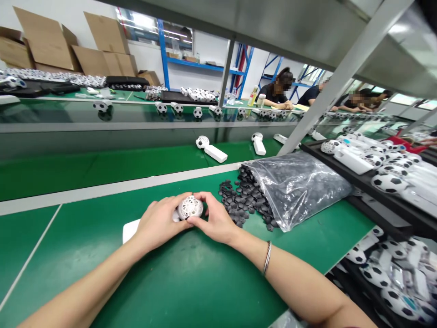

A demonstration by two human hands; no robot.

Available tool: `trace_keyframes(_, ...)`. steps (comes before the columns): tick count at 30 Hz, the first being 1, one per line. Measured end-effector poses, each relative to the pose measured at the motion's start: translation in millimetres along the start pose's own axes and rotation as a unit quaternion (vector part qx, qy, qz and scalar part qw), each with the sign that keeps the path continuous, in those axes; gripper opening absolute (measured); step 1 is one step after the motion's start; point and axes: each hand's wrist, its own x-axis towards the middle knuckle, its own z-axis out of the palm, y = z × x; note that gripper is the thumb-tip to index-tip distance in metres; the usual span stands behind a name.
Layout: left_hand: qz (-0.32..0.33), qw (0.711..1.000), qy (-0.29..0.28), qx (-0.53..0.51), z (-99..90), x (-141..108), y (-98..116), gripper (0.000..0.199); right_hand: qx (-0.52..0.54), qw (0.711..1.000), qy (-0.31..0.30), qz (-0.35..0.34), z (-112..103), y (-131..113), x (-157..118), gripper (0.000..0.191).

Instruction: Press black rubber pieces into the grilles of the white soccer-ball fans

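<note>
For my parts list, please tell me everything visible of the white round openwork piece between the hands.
The white round openwork piece looks like plastic, its domed, gapped lattice turned toward us. The left hand and right hand hold its sides over the green tabletop. A white block shows beyond the left hand; any join is hidden.

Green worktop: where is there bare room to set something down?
The worktop is bare between the pale line and the white part by the left hand, and between both forearms. Right of the right hand, loose black pieces and a plastic bag crowd it.
</note>
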Motion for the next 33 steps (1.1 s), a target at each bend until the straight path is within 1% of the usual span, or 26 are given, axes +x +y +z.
trace_keyframes(2,-0.001,1.000,-0.004,0.003,0.3,-1,0,0.060,-0.016,1.000,-0.015,-0.005,-7,3,5,0.044)
trace_keyframes(3,-0.004,1.000,-0.006,0.007,0.5,-1,1,0.062,-0.037,0.999,-0.017,-0.007,-13,7,9,0.040)
trace_keyframes(5,-0.015,1.000,-0.004,0.019,0.7,-2,3,0.068,-0.124,0.992,0.013,0.008,-28,17,17,0.029)
trace_keyframes(7,-0.022,0.999,0.001,0.030,0.8,-2,5,0.069,-0.248,0.965,0.058,0.055,-44,30,23,0.025)
trace_keyframes(8,-0.024,0.999,0.002,0.031,0.8,-1,5,0.067,-0.294,0.950,0.064,0.080,-51,36,25,0.023)
trace_keyframes(9,-0.024,0.999,0.001,0.030,0.8,-1,5,0.063,-0.323,0.939,0.061,0.100,-56,41,26,0.021)
trace_keyframes(11,-0.019,1.000,-0.005,0.019,0.6,0,4,0.056,-0.334,0.935,0.038,0.113,-60,47,25,0.015)
trace_keyframes(13,-0.006,1.000,-0.007,0.008,0.1,1,1,0.050,-0.325,0.940,0.016,0.102,-59,46,22,0.011)
trace_keyframes(16,0.019,1.000,0.001,0.012,-1.0,1,-3,0.046,-0.306,0.949,-0.018,0.078,-55,38,16,0.009)
trace_keyframes(18,0.030,0.999,0.006,0.021,-1.5,0,-6,0.048,-0.288,0.955,-0.037,0.062,-53,33,14,0.006)
trace_keyframes(22,0.048,0.999,0.002,0.024,-1.4,-1,-9,0.052,-0.252,0.965,-0.051,0.048,-53,28,13,0.010)
trace_keyframes(24,0.051,0.998,0.000,0.023,-1.3,-1,-9,0.053,-0.192,0.979,-0.050,0.054,-52,26,12,0.014)
trace_keyframes(26,0.053,0.998,-0.001,0.022,-1.7,0,-9,0.053,-0.087,0.993,-0.045,0.062,-50,23,12,0.012)
trace_keyframes(28,0.054,0.998,-0.004,0.019,-2.6,0,-8,0.053,0.028,0.996,-0.052,0.069,-49,18,10,0.012)
trace_keyframes(29,0.056,0.998,-0.007,0.019,-3.1,0,-8,0.054,0.063,0.994,-0.059,0.066,-48,15,10,0.014)
trace_keyframes(31,0.063,0.998,-0.014,0.019,-3.6,1,-8,0.056,0.080,0.994,-0.070,0.036,-48,9,9,0.016)
trace_keyframes(33,0.069,0.997,-0.019,0.019,-3.6,1,-8,0.058,0.038,0.997,-0.059,-0.021,-48,3,7,0.013)
